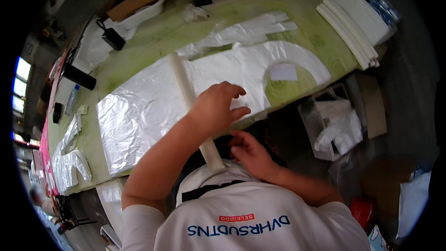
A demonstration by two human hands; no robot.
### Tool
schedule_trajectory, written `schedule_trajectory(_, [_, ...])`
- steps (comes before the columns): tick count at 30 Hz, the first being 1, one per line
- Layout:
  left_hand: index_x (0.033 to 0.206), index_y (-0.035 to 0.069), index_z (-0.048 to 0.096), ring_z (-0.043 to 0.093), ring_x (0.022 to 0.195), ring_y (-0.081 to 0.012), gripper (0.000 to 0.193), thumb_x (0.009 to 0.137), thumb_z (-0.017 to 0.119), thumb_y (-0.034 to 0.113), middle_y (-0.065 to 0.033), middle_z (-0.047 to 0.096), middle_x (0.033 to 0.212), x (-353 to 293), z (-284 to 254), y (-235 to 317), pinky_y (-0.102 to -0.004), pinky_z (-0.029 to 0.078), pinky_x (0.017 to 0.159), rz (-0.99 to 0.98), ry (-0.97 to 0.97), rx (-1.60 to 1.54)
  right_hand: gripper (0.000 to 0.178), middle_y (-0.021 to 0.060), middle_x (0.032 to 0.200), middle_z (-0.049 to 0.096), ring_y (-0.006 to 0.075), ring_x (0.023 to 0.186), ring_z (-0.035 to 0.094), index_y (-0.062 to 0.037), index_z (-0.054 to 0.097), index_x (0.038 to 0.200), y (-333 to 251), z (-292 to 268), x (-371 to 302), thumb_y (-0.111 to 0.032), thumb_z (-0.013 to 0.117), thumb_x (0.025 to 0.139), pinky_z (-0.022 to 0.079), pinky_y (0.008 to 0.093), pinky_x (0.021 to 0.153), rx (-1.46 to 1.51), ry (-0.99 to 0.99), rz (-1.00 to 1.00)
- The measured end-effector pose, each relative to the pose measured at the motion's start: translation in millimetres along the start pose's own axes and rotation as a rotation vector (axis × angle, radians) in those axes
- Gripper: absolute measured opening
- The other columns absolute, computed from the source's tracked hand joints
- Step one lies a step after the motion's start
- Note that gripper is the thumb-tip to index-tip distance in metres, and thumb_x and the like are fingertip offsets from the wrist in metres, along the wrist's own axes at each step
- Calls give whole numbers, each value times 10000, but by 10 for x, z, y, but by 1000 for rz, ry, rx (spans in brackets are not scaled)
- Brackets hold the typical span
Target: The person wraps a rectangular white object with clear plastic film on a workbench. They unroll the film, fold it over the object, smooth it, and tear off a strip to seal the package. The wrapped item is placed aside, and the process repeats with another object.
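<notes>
the left hand (215,106) is half open, thumb and fingers spread apart in a loose c, with nothing to be seen between them; whether it touches what lies below, i cannot tell. just beyond its fingertips, toward the body, the right hand (253,155) sits off the near table edge, fingers partly curled, its palm hidden, so i cannot tell if it holds anything.

under the left wrist runs a pale tube (180,76), slanting from the far side of the sheet back past the table edge, its near end against the shirt (232,204). beneath the tube lies the silvery-white plastic sheet (134,107), stretching left of the left hand to a straight cut end and right of it to a curved loop. inside that loop a white card (283,71) rests on the green table (320,32).

beyond the left hand, a narrower plastic strip (237,30) lies near the sheet's far edge, with green surface showing past it for room. well to the right are cream rods (346,32) along a white box (357,9). below the table edge, right of both hands, stands a bin of plastic scraps (341,132).
</notes>
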State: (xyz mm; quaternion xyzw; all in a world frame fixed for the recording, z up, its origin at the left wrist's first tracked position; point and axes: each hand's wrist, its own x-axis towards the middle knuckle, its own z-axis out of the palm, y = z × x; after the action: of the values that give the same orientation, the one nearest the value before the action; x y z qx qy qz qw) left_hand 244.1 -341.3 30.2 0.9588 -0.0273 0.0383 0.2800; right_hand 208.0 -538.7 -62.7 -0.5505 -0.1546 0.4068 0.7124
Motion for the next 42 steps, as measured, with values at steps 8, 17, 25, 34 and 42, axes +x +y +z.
schedule_trajectory(8, [1050, 47, 711, 680, 839, -264, 235, 907, 710, 233, -126, 722, 938, 305, 208, -131, -371, 537, 783, -234, -179, -88, 354, 46, 1128, 604, 80, 969, 575, -24, 518, 1366, -33, -256, -209, -70, 586, 1021, 501, 240, 857, 45, 104, 72])
schedule_trajectory(17, [1069, 22, 694, 667, 830, -173, 235, 947, 673, 222, -81, 730, 933, 110, 72, -227, -312, 535, 775, -422, 41, -450, 245, 125, 1116, 649, 330, 1025, 602, -41, 691, 1090, -676, -515, 172, -71, 693, 847, 490, 424, 917, -962, 232, -836])
schedule_trajectory(25, [1031, 34, 705, 650, 818, -177, 212, 918, 682, 211, -91, 707, 935, 138, 64, -146, -316, 536, 780, -404, 8, -373, 557, 102, 1443, 540, 334, 1145, 539, -166, 579, 1376, -974, -1092, 1609, -278, 695, 843, 438, 495, 975, -1485, 624, -576])
schedule_trajectory(34, [1265, 19, 632, 635, 867, -184, 506, 877, 762, 316, -112, 655, 1092, 989, 154, 81, -324, 533, 809, -279, 272, -417, 658, 130, 1482, 506, 365, 1162, 551, -269, 554, 1438, -1048, -1180, 1586, -204, 697, 799, 413, 498, 1013, -1442, 569, -916])
schedule_trajectory(42, [1135, 133, 701, 545, 843, -78, 203, 949, 666, 207, 40, 639, 983, 980, -6, -223, -291, 468, 732, -567, 392, -1033, 565, 197, 1349, 593, 366, 1207, 554, -65, 604, 1348, -1012, -1257, 1721, -45, 647, 785, 417, 480, 1041, -1254, 506, -755])
